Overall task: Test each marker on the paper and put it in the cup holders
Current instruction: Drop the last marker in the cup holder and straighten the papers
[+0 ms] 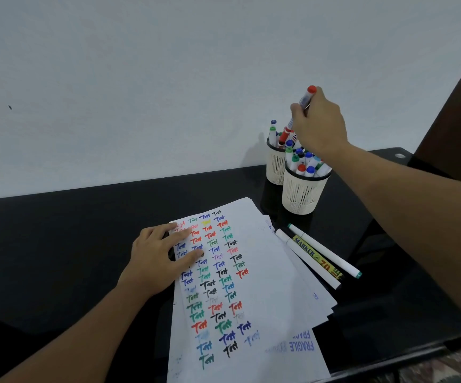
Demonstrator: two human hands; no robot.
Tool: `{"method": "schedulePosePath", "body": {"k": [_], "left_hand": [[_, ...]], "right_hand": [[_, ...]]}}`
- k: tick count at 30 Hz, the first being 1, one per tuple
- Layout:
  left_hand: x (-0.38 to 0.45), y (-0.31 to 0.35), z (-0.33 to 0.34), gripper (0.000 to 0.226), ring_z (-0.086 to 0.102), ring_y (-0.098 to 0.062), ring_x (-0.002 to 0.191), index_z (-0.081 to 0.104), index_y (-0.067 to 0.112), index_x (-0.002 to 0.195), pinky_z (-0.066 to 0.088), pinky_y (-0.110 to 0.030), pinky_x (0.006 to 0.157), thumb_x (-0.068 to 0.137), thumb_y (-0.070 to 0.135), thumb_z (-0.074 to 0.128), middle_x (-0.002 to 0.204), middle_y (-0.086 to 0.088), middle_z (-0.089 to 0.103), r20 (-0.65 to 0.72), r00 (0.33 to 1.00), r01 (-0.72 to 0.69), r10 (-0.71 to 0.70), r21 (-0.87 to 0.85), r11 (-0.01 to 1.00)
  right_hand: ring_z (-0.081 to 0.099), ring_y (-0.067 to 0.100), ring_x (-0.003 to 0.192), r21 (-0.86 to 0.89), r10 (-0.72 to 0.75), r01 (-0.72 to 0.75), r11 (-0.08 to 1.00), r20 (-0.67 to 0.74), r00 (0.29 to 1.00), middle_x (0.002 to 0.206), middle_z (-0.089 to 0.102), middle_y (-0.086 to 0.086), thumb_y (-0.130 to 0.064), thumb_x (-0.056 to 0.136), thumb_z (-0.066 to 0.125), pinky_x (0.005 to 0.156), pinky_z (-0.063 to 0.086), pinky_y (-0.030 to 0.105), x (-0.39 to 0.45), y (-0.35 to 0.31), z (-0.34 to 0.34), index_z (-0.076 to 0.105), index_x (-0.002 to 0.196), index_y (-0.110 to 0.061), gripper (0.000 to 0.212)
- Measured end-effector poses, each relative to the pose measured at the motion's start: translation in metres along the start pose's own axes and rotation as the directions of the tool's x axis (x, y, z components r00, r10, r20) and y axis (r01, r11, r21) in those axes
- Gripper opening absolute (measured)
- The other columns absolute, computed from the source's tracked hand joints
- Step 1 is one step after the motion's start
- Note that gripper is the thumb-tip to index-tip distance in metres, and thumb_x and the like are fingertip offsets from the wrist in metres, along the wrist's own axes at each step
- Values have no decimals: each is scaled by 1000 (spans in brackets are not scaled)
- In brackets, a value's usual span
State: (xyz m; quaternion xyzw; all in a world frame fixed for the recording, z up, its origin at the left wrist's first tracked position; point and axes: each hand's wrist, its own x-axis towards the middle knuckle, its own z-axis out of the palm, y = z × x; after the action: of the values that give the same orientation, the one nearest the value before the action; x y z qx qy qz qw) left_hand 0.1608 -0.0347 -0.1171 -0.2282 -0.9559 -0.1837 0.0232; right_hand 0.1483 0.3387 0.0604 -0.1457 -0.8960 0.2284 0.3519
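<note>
- Under the left hand point(159, 258), flat with fingers spread, a paper point(251, 272) covered in coloured "Test" marks lies on a glossy black table point(58, 244).
- Beyond it, a plain white wall point(141, 78).
- Right hand point(319, 125) grips a red-capped marker point(305, 99) above two cup holders point(302, 193), both packed.
- Below that forearm, three markers point(318, 254) lie beside the sheets.

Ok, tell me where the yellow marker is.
In the head view the yellow marker lies on the black table, right of the paper, between two white markers, in front of the nearer cup holder.
</note>
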Motion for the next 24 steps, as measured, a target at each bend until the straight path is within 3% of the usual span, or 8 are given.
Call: {"method": "schedulePosePath", "body": {"k": [7, 12, 18, 21, 24], "left_hand": [[0, 0, 0, 94, 24, -13, 139, 47, 46, 145, 24, -47, 118, 69, 98, 28, 154, 16, 36, 11, 1000, 5, -5, 3, 1000], [1, -2, 2, 91, 23, -13, 140, 46, 46, 145, 23, -47, 118, 72, 97, 32, 154, 16, 35, 16, 1000, 4, -4, 3, 1000], [1, -1, 2, 93, 23, -12, 139, 47, 45, 145, 23, -47, 118, 70, 98, 29, 154, 16, 35, 10, 1000, 2, -2, 6, 1000], [2, -2, 2, 89, 22, -12, 140, 46, 46, 145, 22, -47, 118, 73, 96, 33, 155, 16, 35, 17, 1000, 4, -4, 7, 1000], [2, -2, 2, 87, 22, -12, 140, 46, 46, 145, 22, -48, 118, 74, 95, 35, 155, 16, 35, 18, 1000, 4, -4, 7, 1000]], "right_hand": [[64, 27, 78, -18, -44, 46, 999, 87, 995, 84, 64, 6, -36, 106, 50, 73, 54, 43, -5, 8, 6, 50, 111, -16, 21], [65, 26, 79, -36, -57, 60, 998, 67, 996, 85, 66, 4, -34, 106, 52, 75, 55, 41, -1, 9, 9, 54, 116, -15, 21], [66, 26, 89, -128, 110, -81, 988, 239, 965, 99, 69, 4, -36, 97, 63, 82, 58, 42, 6, 10, 18, 62, 106, -18, 20], [63, 25, 90, -133, 180, -145, 980, 302, 936, 100, 65, 6, -37, 100, 51, 85, 55, 43, 4, 7, 20, 58, 114, -14, 27], [60, 24, 87, -79, 146, -129, 988, 256, 956, 100, 61, 6, -35, 104, 45, 80, 53, 42, 2, 9, 21, 51, 120, -14, 27]]}}
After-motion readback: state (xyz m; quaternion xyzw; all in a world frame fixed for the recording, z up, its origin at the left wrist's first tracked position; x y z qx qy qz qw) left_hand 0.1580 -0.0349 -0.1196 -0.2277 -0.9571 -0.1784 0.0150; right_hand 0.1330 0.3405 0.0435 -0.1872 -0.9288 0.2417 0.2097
